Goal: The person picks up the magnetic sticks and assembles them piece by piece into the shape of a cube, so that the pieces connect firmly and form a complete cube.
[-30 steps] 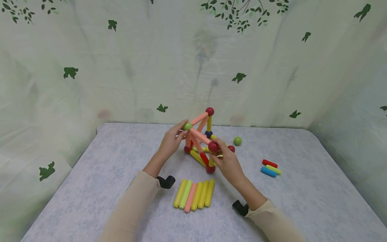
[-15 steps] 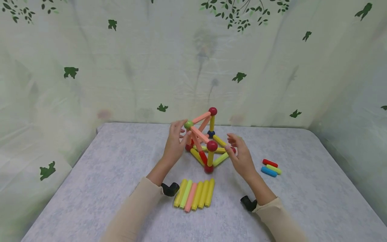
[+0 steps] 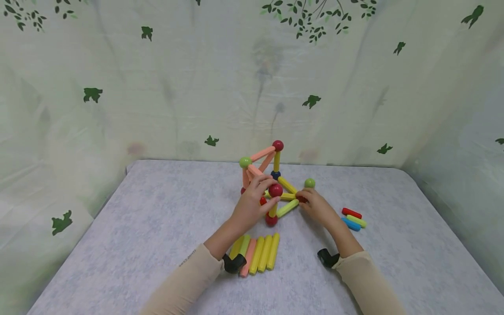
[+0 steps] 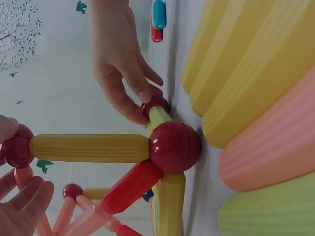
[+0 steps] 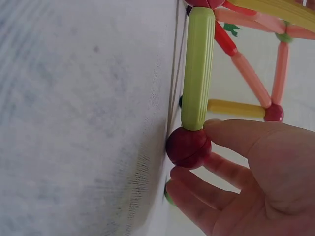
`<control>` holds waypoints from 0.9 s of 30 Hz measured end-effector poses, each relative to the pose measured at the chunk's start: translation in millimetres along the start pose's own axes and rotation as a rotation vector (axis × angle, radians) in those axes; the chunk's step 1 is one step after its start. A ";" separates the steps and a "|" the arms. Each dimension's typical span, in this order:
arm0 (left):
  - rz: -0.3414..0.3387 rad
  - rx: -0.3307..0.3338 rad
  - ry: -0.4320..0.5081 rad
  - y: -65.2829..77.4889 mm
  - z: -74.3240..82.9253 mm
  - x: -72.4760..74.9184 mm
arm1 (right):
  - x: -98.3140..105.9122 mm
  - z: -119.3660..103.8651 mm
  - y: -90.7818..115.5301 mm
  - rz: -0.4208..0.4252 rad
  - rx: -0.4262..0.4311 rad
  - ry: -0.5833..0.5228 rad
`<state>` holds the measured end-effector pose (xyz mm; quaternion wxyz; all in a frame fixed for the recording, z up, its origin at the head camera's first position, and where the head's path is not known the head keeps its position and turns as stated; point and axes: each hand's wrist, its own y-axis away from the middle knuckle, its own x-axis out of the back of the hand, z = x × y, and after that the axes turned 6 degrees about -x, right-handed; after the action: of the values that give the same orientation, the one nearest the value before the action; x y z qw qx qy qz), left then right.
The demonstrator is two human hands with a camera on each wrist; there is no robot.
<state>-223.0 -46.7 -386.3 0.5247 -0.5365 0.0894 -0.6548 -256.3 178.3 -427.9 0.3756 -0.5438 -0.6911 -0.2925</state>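
A frame of magnetic rods and balls stands mid-table, with pink rods point(image 3: 263, 154) above and yellow and light green rods point(image 3: 288, 208) along its base. My left hand point(image 3: 252, 203) holds the red ball point(image 3: 275, 190) atop the front yellow post, thumb and fingers on either side. At the base's right corner, my right hand point(image 3: 319, 210) grips another red ball point(image 5: 188, 147), where the light green rod ends; its fingers curl round it in the right wrist view. A green ball point(image 3: 245, 162) tops the left side, untouched. The left hand hides part of the frame's front.
A row of yellow, green and pink rods point(image 3: 263, 254) lies in front of the frame, partly under the left wrist. Short red, green and blue rods point(image 3: 351, 212) lie to the right. Behind the right hand is a loose green ball point(image 3: 309, 183).
My left hand has left the green ball and moved right to the front post's red ball. My right hand has let go of that red ball and taken the one at the right base corner.
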 end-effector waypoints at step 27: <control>0.067 0.178 0.280 19.8 -28.9 41.7 | -11.5 -44.6 40.5 -0.087 0.126 0.066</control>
<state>-229.1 -100.9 -386.1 0.5740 -0.3882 0.1213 -0.7107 -206.5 145.6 -413.4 0.4187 -0.4784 -0.7184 -0.2823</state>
